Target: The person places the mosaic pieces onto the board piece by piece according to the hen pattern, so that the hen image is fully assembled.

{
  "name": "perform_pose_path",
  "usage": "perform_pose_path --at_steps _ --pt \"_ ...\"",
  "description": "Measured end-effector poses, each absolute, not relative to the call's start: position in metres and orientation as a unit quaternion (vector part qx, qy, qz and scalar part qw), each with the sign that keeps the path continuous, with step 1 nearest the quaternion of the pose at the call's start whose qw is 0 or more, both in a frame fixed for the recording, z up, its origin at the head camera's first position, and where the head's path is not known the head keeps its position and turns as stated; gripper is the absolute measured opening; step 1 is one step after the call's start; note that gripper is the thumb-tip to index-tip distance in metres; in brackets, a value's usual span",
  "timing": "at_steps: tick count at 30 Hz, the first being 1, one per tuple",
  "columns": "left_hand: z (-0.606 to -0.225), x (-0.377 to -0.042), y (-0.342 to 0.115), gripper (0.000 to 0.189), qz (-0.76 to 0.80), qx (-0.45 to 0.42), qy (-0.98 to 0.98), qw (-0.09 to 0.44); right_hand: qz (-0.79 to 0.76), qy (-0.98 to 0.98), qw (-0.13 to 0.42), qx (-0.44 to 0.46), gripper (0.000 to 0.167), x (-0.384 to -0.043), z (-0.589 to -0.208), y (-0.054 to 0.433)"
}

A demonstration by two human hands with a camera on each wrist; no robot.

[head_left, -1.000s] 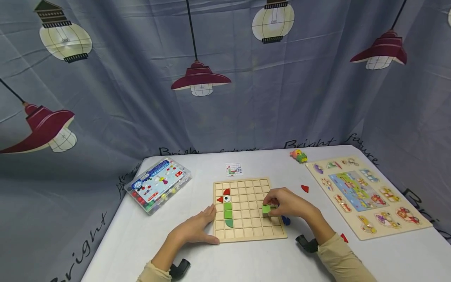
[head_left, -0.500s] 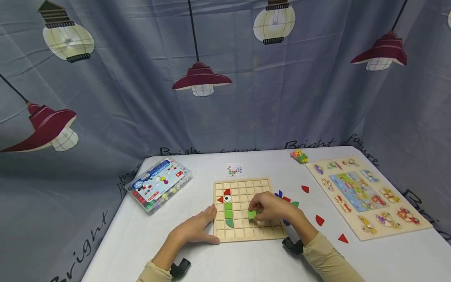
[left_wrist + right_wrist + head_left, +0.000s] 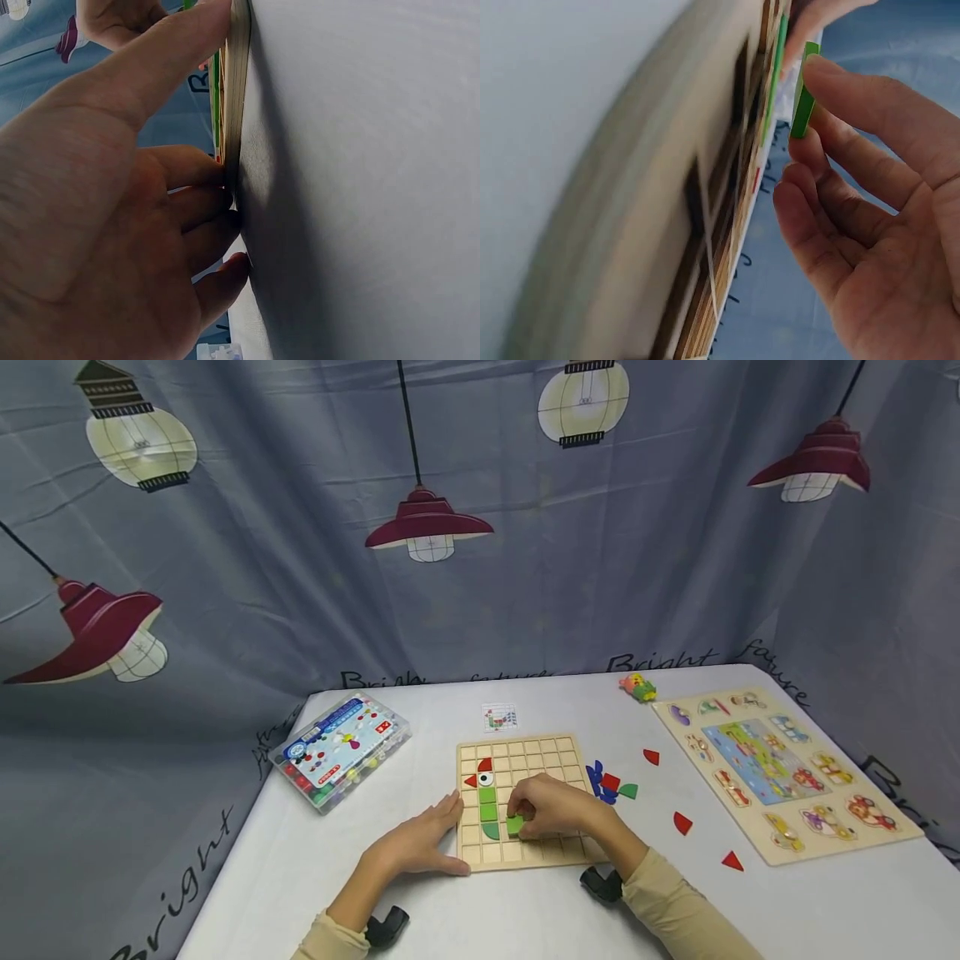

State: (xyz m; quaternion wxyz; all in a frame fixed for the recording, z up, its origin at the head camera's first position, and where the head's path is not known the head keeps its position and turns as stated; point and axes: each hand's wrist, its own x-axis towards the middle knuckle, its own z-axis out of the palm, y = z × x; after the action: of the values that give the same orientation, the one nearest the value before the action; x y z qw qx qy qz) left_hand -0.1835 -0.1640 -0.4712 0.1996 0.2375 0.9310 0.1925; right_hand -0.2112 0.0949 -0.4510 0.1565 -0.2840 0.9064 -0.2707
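My right hand (image 3: 555,806) pinches a thin green square tile (image 3: 514,827) between thumb and fingers, low over the wooden grid board (image 3: 536,750). In the right wrist view the tile (image 3: 805,90) is held on edge, just off the board's surface. My left hand (image 3: 417,845) rests at the board's left side, its thumb at the front corner and its fingers along the edge. On the board, a column holds a red quarter piece (image 3: 485,764), a round eye piece (image 3: 486,779), two green squares (image 3: 488,803) and a green quarter piece (image 3: 491,831); a red triangle (image 3: 471,781) sits beside the eye.
Blue pieces (image 3: 595,775), a red square (image 3: 611,782) and a green quarter piece (image 3: 628,791) lie right of the board, with several red pieces (image 3: 682,823) beyond. A pattern card (image 3: 499,717), a plastic case (image 3: 341,747), a picture puzzle (image 3: 750,777) and a small toy (image 3: 637,687) surround it.
My right hand has moved left across the board with the green tile, from its right side to near the column of pieces. The left hand has stayed at the board's edge.
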Motion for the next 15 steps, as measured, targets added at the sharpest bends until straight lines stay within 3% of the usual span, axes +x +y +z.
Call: perform_pose_path --at_steps 15 --pt "-0.4703 -0.1828 -0.1642 0.107 0.205 0.23 0.929 0.206 -0.246 0.91 0.156 -0.294 0.023 -0.2108 -0.4595 0.0853"
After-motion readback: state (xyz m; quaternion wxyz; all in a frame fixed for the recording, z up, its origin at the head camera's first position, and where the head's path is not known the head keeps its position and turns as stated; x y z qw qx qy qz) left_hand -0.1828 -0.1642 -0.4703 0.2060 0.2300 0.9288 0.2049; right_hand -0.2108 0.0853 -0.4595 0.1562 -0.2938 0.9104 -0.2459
